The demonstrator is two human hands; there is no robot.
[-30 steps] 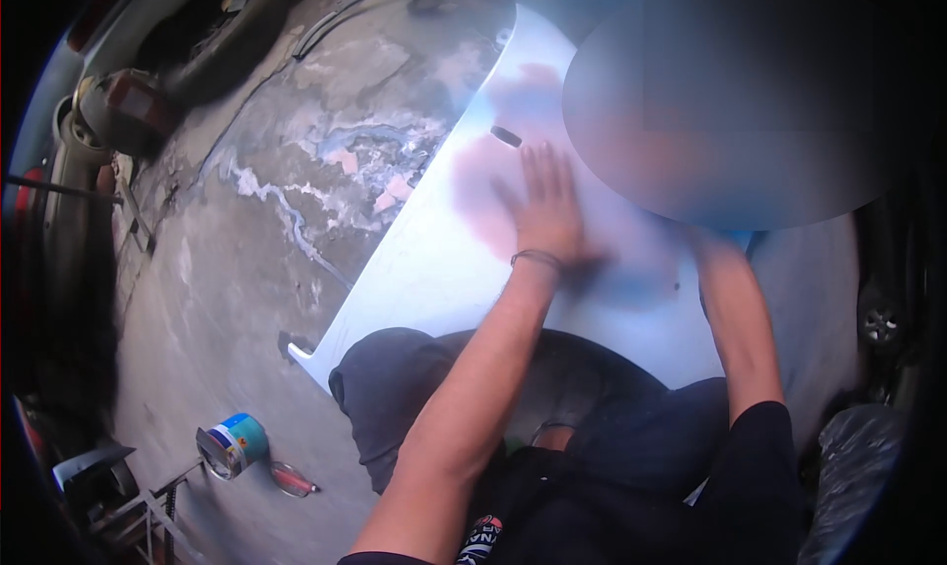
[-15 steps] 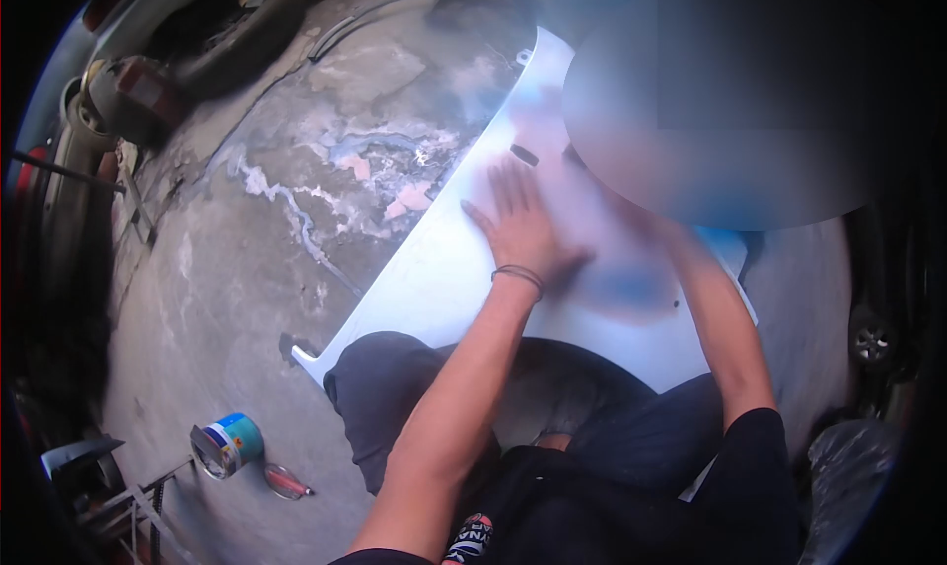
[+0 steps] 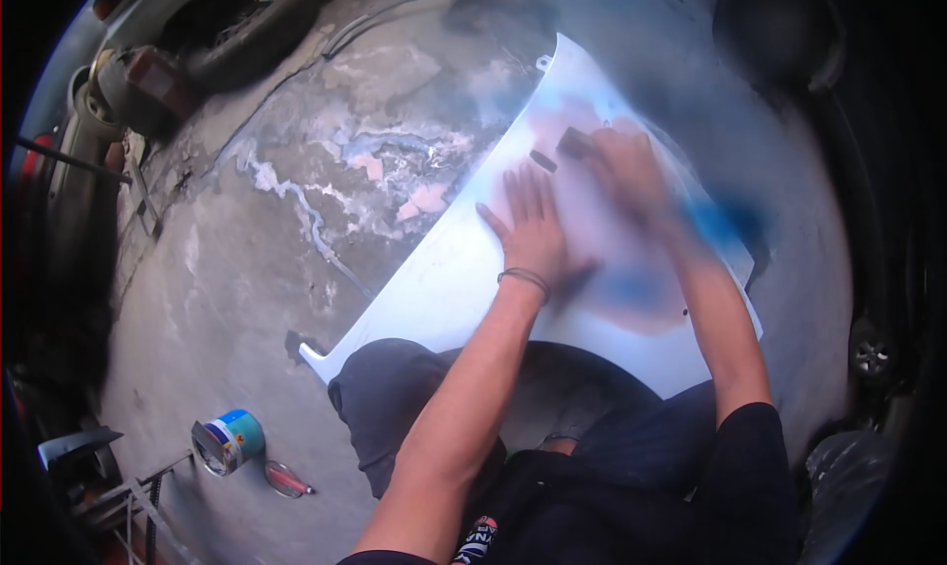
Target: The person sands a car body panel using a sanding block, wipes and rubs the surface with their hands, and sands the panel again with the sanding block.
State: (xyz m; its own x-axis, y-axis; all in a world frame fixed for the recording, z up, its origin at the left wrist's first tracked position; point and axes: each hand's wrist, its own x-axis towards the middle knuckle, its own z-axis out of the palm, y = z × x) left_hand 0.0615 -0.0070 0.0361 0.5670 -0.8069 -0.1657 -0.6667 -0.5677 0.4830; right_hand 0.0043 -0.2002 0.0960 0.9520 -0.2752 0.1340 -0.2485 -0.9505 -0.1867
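A white curved panel (image 3: pixel 434 279) with pinkish and blue patches lies across my lap and the floor. My left hand (image 3: pixel 531 225) rests flat on it, fingers spread, just below a small dark slot (image 3: pixel 543 160). Farther up the panel, my right hand (image 3: pixel 631 165) is closed around a small dark block (image 3: pixel 575 144), which is against the patched surface. That hand is somewhat blurred, and its lower fingers are hard to make out.
On the floor at the lower left stand an open paint can (image 3: pixel 235 439) and a red-handled tool (image 3: pixel 288 480). A metal frame (image 3: pixel 148 496) is beside them. A tire (image 3: pixel 256 37) lies at the upper left, and a dark round object (image 3: pixel 777 27) at the upper right.
My right hand, hidden behind a dark blur earlier, now shows on the upper panel with the block. My left hand has gone from blurred to resting flat, slightly right of its last place.
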